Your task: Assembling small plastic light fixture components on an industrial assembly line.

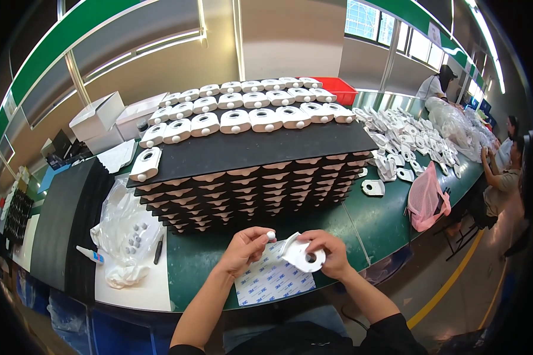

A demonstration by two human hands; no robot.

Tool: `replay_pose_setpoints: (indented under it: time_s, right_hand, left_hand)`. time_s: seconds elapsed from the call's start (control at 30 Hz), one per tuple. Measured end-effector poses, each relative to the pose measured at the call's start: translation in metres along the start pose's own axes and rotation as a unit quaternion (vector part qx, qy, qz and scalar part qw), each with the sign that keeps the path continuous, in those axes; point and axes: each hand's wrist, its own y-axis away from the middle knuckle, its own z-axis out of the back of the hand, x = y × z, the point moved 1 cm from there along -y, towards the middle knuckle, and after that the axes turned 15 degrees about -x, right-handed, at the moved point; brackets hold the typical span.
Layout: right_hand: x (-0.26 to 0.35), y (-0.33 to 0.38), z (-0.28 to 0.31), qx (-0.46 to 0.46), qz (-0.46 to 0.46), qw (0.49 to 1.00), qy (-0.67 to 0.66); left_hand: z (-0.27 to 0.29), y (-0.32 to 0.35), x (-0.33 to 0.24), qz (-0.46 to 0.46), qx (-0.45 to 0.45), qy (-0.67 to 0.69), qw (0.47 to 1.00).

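Note:
Between the fingertips of my left hand (246, 251) is a small white round knob (271, 235), pinched at thumb and forefinger. My right hand (330, 253) grips a white plastic housing (296, 258) with a round hole through it, tilted just right of the knob; the two are apart. Under both hands lies a white backing sheet (273, 283) with blue print. Beyond them rises a tall stack of black boards (260, 148) with white housings between the layers. Rows of similar housings (234, 120), each with a white knob at its front, cover the back of the top board.
Loose white housings (405, 139) are heaped on the green table (352, 228) at right, near a pink mesh bag (427, 198). At left are a glue bottle (90, 255), a black pen-like tool (159, 249), a plastic bag (121, 219) and black boards (65, 225). Other people sit far right.

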Motion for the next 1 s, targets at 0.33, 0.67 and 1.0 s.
replay_pose_setpoints:
  time_s: [0.33,0.67,1.0]
  right_hand:
    - [0.01,-0.006,-0.002,0.029,0.243,0.962,0.121]
    - [-0.015,0.001,-0.026,-0.098,-0.296,0.915,-0.255]
    - [-0.021,0.004,-0.027,-0.097,-0.306,0.921,-0.22]
  left_hand:
    - [0.001,-0.001,0.002,-0.022,0.002,-0.009,1.0]
    - [-0.001,-0.002,0.003,-0.074,-0.022,-0.073,0.994]
    - [0.0,-0.001,0.006,-0.128,-0.022,-0.124,0.984]
